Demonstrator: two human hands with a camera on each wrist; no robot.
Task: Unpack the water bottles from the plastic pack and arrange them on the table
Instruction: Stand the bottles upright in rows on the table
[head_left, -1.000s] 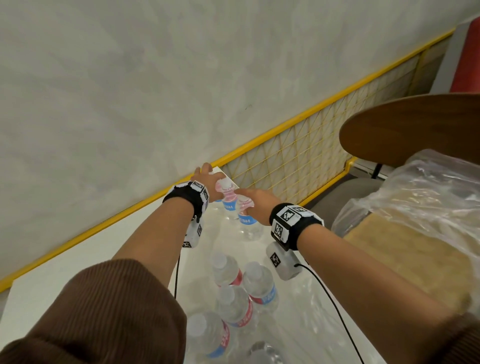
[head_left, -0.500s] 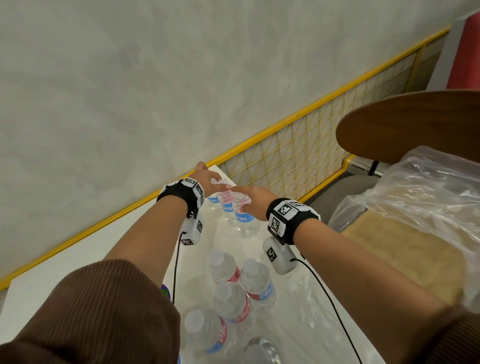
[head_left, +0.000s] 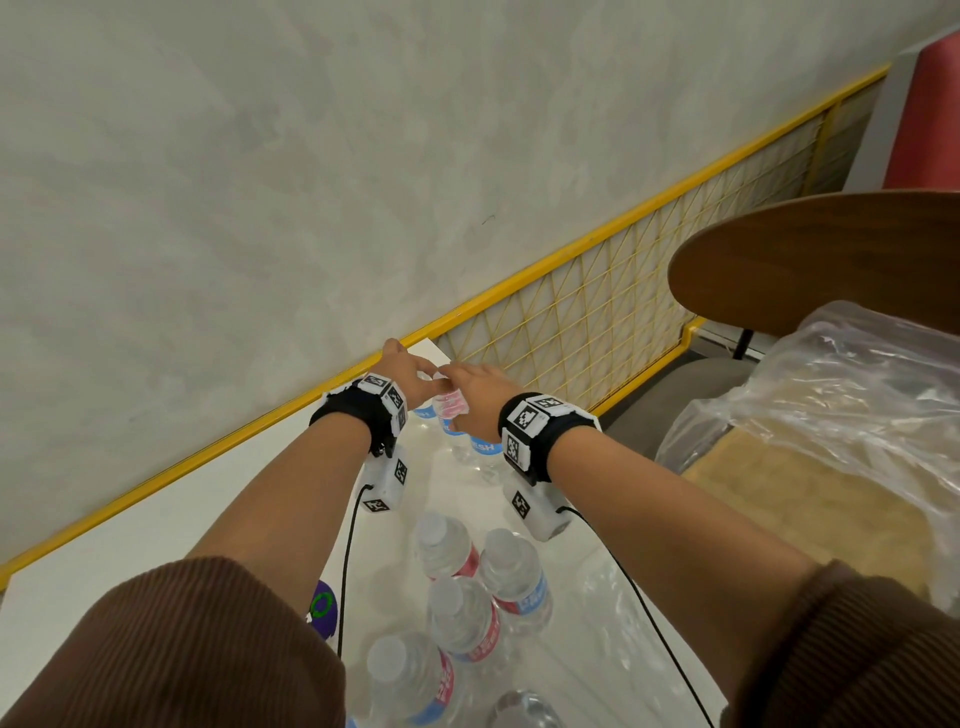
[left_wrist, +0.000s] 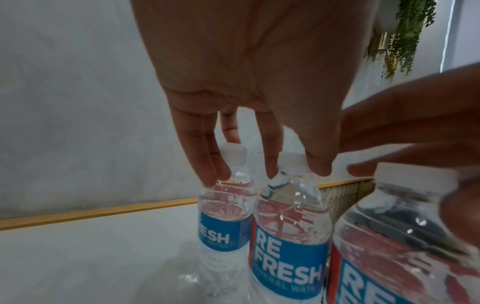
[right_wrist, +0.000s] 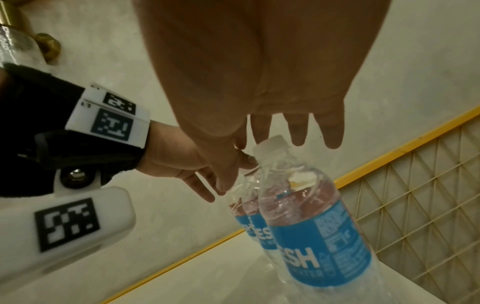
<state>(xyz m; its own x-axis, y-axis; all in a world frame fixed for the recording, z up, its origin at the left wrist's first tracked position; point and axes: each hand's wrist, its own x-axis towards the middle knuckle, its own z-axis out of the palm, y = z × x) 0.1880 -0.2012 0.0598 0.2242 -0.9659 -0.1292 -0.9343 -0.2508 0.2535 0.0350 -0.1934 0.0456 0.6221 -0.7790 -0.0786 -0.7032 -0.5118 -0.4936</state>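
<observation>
left hand (left_wrist: 246, 67): above two upright bottles at far corner of desk; fingers (left_wrist: 207, 162) straight, pointing down, tips at necks of far bottle (left_wrist: 224, 207) and middle bottle (left_wrist: 291, 222); grip apart, nothing clamped
right hand (right_wrist: 259, 67): above near bottle (right_wrist: 311, 222), fingers straight and spread, tips by its cap; grip apart, nothing clamped
row of three: upright, side by side, blue-red "REFRESH" labels, white caps, far right corner of desk beside yellow rail (head_left: 260, 431)
remaining bottles (head_left: 467, 587): cluster upright nearer the person, standing on clear plastic pack (head_left: 597, 623) spread flat on desk
desk (head_left: 130, 551): white, against grey wall
other: crumpled plastic bag (head_left: 857, 405) at right, brown chair seat (head_left: 831, 260) behind it
</observation>
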